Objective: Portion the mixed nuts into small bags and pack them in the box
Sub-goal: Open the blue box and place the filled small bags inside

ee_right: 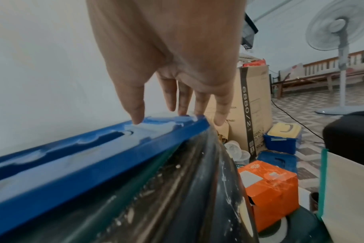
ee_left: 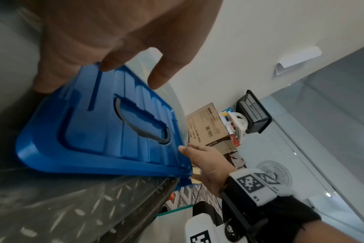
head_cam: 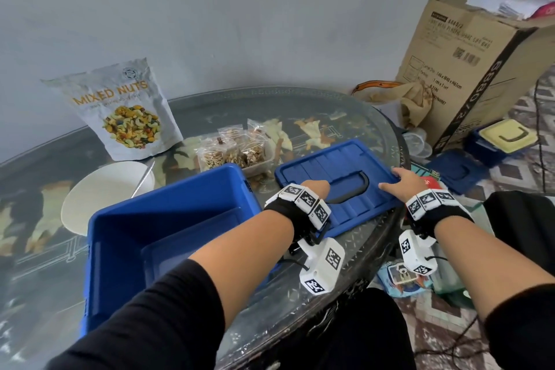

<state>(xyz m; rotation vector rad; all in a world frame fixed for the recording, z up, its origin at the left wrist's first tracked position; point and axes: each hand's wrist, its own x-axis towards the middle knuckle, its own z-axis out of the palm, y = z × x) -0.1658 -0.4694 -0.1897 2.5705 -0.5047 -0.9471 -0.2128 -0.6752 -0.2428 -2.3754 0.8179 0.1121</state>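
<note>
Both hands lie with loose straight fingers on the flat blue ribbed plastic lid (head_cam: pixel 336 177) at right tabletop edge, left hand (head_cam: pixel 315 188) near its handle slot, right hand (head_cam: pixel 399 182) at right rim, nothing clenched; lid looks light, stiff, best taken by opposite rims, beside open blue plastic box (head_cam: pixel 168 237).

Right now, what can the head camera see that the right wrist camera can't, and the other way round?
Only the head view shows the mixed nuts pouch, the white bowl, the clear tray of small filled bags, the open blue box and the left hand. Only the right wrist view shows the standing fan, the wooden bench and the orange carton. Both show the blue lid lying on the glass table, the right hand touching its edge, and the tall cardboard box.
</note>
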